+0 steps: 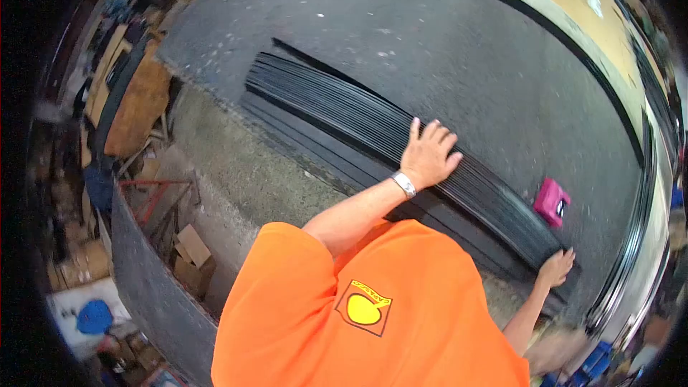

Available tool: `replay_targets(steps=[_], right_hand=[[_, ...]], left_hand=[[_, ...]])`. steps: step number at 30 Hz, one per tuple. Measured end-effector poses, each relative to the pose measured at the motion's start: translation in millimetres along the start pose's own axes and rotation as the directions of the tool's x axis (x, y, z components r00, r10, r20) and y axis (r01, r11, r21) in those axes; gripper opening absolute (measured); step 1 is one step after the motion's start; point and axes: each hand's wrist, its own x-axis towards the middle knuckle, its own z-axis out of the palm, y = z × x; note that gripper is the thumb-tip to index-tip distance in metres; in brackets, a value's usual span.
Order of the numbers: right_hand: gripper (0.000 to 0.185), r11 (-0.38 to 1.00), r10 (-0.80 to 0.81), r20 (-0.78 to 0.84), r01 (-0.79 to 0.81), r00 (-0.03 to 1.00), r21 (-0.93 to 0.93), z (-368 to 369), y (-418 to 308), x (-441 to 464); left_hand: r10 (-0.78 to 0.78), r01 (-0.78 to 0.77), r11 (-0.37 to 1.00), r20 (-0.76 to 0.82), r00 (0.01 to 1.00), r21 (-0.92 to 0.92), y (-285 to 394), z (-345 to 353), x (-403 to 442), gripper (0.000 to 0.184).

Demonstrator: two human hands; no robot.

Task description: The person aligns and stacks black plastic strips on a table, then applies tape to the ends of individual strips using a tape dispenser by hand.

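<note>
Long black ribbed strips [330, 97] lie side by side in a bundle across the dark tabletop. My left hand [430, 154], with a watch [404, 184] at its wrist, rests on the middle of the bundle, fingers spread. Near the bundle's right end, my right hand [557, 267] touches the strips with its fingers laid over them. One loose black strip [315, 63] sticks out along the far side. A pink tool or case [552, 202] sits just beyond the bundle, close to my right hand; its kind is unclear.
Another long black strip [559, 36] lies along the far right edge of the surface. More shiny black lengths [631, 244] stand at the right. On the left are a brown board [140, 104], cardboard pieces [193, 245] and a curved dark panel [154, 279].
</note>
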Motion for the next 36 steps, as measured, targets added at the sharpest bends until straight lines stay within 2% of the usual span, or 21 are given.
replay_targets(steps=[1,3,4,5,6,9,18,33,36], right_hand=[[0.051,0.998,-0.05,-0.022,0.049,0.999,-0.026,-4,2,5],[0.049,0.999,-0.036,-0.019,0.036,0.999,-0.032,-43,-22,-13],[0.049,0.996,-0.077,-0.062,0.073,0.995,-0.051,-33,-14,-13],[0.049,0.997,-0.041,-0.052,0.037,0.998,-0.068,-31,-13,-17],[0.05,0.999,-0.033,-0.059,0.032,0.998,-0.023,-4,5,-9],[0.052,1.0,0.002,-0.051,-0.001,0.999,0.019,5,13,-17],[0.055,0.991,0.033,-0.015,-0.031,0.999,0.131,-3,7,-27],[0.054,0.991,0.026,-0.046,-0.019,0.999,0.135,-2,5,-24],[0.054,0.99,0.024,-0.06,-0.016,0.998,0.141,-1,5,-24]], left_hand=[[-0.003,0.003,1.0,0.036,0.999,-0.007,3,-9,1,0.045],[0.025,-0.028,0.999,0.085,0.996,0.032,4,-12,0,0.045],[0.039,-0.04,0.999,0.053,0.998,0.017,3,-7,-3,0.045],[0.049,-0.049,0.999,0.015,0.999,0.006,1,-2,-6,0.045],[0.054,-0.054,0.998,0.014,0.998,0.02,1,-1,-8,0.044],[0.055,-0.056,0.998,0.02,0.998,0.043,6,-5,-10,0.043],[0.073,-0.081,0.99,0.072,0.995,0.112,3,-1,-12,0.041],[0.056,-0.069,0.992,0.115,0.992,0.109,4,-2,-8,0.041],[0.059,-0.081,0.981,0.129,0.99,0.178,7,0,-10,0.048]])
